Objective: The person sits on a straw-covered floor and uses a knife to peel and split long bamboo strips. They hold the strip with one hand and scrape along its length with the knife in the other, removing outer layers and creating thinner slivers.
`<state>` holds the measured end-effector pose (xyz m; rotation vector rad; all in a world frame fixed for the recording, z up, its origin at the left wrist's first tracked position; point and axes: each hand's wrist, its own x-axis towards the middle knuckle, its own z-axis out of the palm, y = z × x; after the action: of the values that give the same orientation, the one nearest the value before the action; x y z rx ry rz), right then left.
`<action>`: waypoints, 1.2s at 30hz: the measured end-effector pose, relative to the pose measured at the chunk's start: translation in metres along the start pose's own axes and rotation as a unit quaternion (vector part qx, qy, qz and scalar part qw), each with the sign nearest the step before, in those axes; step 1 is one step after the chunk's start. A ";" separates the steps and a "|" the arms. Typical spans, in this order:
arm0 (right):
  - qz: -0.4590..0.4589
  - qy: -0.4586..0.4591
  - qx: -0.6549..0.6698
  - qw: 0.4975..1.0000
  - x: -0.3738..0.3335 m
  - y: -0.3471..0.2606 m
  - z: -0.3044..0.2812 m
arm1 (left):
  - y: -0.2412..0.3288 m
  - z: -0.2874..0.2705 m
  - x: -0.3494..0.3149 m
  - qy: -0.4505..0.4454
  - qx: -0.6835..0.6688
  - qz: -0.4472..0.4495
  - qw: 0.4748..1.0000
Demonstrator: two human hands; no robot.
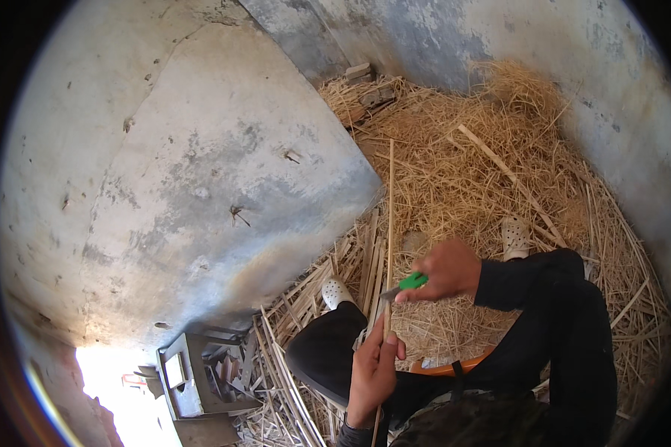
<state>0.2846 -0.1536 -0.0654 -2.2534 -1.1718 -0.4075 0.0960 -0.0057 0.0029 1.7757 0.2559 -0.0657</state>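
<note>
My left hand (373,372) is closed round a long, thin bamboo-like strip (391,201), which runs away from me and also shows below the hand. In my right hand (452,268) is a green-handled knife (413,281), its fingers wrapped over the handle. The knife's short grey blade points left and meets the strip a little beyond my left hand. Whether the edge is cutting into it, I cannot tell. My legs in black trousers are bent on both sides of the strip, and pale perforated clogs (337,292) are on my feet.
Curly shavings (470,194) cover the floor ahead, with a wider loose strip (511,179) on top. Split strips (283,372) are heaped at the left. A plastered wall (276,171) juts in from the left. A wooden stand (194,380) stands lower left near a bright opening. Something orange (462,365) shows under me.
</note>
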 end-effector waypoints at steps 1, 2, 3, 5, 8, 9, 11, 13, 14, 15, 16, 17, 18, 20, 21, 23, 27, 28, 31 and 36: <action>-0.009 0.023 -0.014 1.000 -0.002 -0.001 0.006 | 0.002 0.001 0.001 0.001 0.021 0.007 1.000; 0.028 -0.003 -0.016 0.999 -0.001 0.006 0.007 | 0.003 0.001 0.001 0.002 0.042 0.015 0.999; 0.057 -0.026 -0.023 0.998 0.011 0.017 -0.005 | 0.001 0.000 0.001 0.007 0.059 0.021 0.998; 0.049 -0.044 -0.006 0.998 0.013 0.010 -0.014 | -0.006 -0.003 0.001 0.019 0.091 0.034 0.995; -0.039 0.011 0.005 0.999 0.006 -0.012 -0.008 | -0.007 -0.004 -0.001 0.016 0.088 0.013 0.996; -0.036 0.056 -0.028 0.997 0.003 -0.002 0.000 | -0.005 -0.001 0.000 0.006 0.080 0.018 0.997; 0.044 0.039 -0.027 0.998 0.009 0.008 0.005 | 0.001 0.000 -0.006 0.005 0.075 0.007 0.997; 0.198 -0.075 -0.003 0.977 0.027 0.028 -0.027 | 0.003 -0.001 -0.009 0.010 0.083 0.012 0.996; 0.128 -0.055 0.018 0.990 0.020 0.018 -0.021 | 0.004 -0.001 -0.010 0.013 0.087 0.016 0.996; 0.054 -0.030 0.030 0.998 0.010 0.002 -0.013 | 0.004 0.000 -0.007 0.011 0.079 0.023 0.997; -0.024 -0.009 0.048 0.999 0.003 -0.011 -0.005 | 0.003 -0.002 -0.006 0.014 0.073 0.024 0.997; -0.082 0.058 -0.055 0.993 0.000 -0.020 -0.005 | 0.001 -0.004 -0.006 0.019 0.067 0.022 0.997; 0.010 0.008 -0.035 0.999 0.007 -0.011 -0.012 | 0.000 -0.002 -0.006 0.019 0.078 0.029 0.996; 0.203 -0.101 0.020 0.974 0.020 0.015 -0.022 | -0.004 -0.001 -0.014 0.017 0.106 0.024 0.994; 0.187 -0.094 0.021 0.978 0.019 0.022 -0.022 | -0.005 0.001 -0.014 0.012 0.113 0.026 0.993; 0.154 -0.081 0.022 0.984 0.018 0.033 -0.015 | -0.008 0.002 -0.014 0.004 0.127 0.029 0.991; -0.044 0.052 -0.049 0.996 -0.012 -0.007 0.005 | -0.004 0.003 -0.005 0.019 0.165 0.045 0.985; 0.042 -0.009 -0.021 0.999 -0.002 0.003 0.003 | 0.000 0.004 -0.009 0.024 0.178 0.037 0.983; 0.176 -0.117 0.030 0.977 0.020 0.033 -0.023 | -0.006 0.001 -0.014 0.008 0.166 0.036 0.985; 0.013 -0.012 -0.019 1.000 -0.008 -0.005 0.005 | -0.005 -0.002 -0.004 -0.005 0.098 0.034 0.995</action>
<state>0.2763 -0.1532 -0.0719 -2.3094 -1.1547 -0.3976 0.0904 -0.0037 -0.0008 1.9766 0.1864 -0.0519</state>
